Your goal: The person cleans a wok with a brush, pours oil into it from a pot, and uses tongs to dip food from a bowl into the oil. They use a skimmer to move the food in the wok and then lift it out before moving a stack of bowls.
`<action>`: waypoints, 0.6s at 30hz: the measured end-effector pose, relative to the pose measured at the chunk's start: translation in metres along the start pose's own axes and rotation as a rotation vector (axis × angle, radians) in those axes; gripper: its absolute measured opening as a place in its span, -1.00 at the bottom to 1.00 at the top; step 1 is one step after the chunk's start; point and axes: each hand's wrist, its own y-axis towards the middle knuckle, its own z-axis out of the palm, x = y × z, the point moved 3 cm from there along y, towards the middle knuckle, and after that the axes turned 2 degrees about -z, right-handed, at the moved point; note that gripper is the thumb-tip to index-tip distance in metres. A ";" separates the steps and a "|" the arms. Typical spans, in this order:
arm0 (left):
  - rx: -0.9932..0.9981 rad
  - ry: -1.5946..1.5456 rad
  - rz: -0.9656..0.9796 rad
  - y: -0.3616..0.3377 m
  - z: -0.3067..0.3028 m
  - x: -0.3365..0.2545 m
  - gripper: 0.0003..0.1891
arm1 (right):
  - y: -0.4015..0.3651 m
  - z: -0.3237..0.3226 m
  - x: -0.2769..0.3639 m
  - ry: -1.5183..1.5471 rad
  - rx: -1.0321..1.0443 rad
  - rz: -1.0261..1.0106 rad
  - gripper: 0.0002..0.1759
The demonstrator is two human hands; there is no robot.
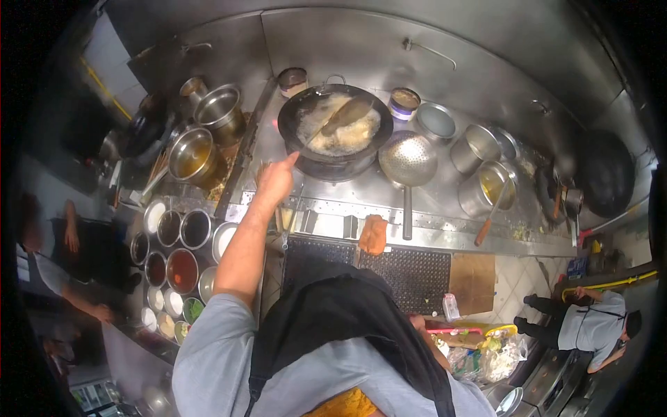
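My left hand (276, 181) is stretched forward, its fingers wrapped round the thin handle of a long wok spatula (349, 115). The spatula's broad dark head lies over the bubbling, foaming oil (321, 142) in a large black wok (285, 132). Pale yellow food (358, 133) shows at the surface beneath it; its kind cannot be made out. My right hand (417, 322) hangs low beside my black apron, which covers much of it, so its fingers are hidden. A perforated strainer ladle (408, 160) rests to the right of the wok, its handle pointing towards me.
An orange cloth (373, 235) hangs on the stove's front edge. Metal pots (476, 147) stand at right, one with a wooden-handled ladle (492, 217). Sauce containers (183, 270) fill the left counter. A co-worker (590, 326) stands at far right; other people's arms (73, 288) show at left.
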 end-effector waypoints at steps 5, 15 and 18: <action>-0.022 0.004 0.004 0.018 -0.001 0.004 -0.49 | 0.006 -0.030 0.050 0.613 0.036 0.227 -0.81; -0.057 0.058 0.032 0.070 -0.028 0.002 -0.51 | 0.004 0.093 -0.064 -0.011 -0.055 -0.226 -0.78; 0.005 0.102 0.094 0.087 -0.024 0.022 -0.54 | 0.003 0.094 -0.063 -0.379 -0.053 -0.364 -0.76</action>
